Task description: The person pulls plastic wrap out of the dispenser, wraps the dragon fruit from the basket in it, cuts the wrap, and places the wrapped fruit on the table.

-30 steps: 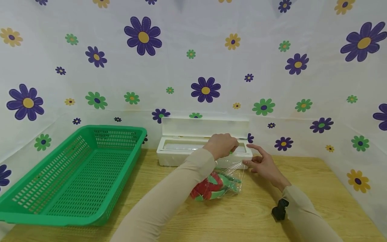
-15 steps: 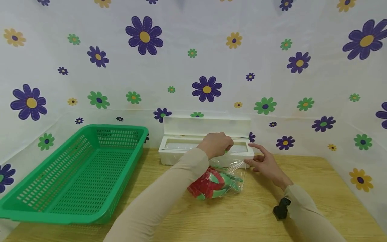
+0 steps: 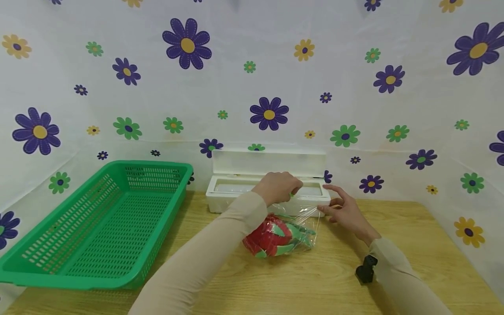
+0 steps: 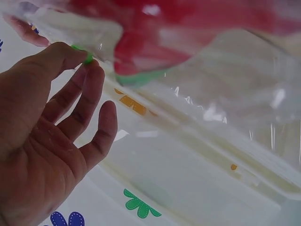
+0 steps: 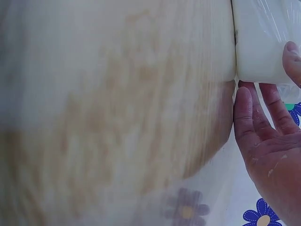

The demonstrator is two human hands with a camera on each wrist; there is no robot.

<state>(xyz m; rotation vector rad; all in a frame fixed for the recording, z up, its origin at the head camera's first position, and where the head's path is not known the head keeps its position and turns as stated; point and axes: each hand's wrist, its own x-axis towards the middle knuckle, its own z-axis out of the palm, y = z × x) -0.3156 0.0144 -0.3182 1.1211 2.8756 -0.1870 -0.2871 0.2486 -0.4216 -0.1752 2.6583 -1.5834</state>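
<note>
Left hand (image 3: 277,188) is pinching a little green tab (image 4: 88,58) over the white box (image 3: 222,204) near the back edge of the worktop (image 3: 323,280) — right hand (image 3: 347,215) grips the box's right end — film-covered red-and-green bundle (image 3: 271,236) lies just in front.

White wall covering (image 3: 220,87) behind desk (image 3: 299,284); purple, yellow, green flowers (image 3: 269,114) printed. Desk top light, wood-grained. Light soft.
</note>
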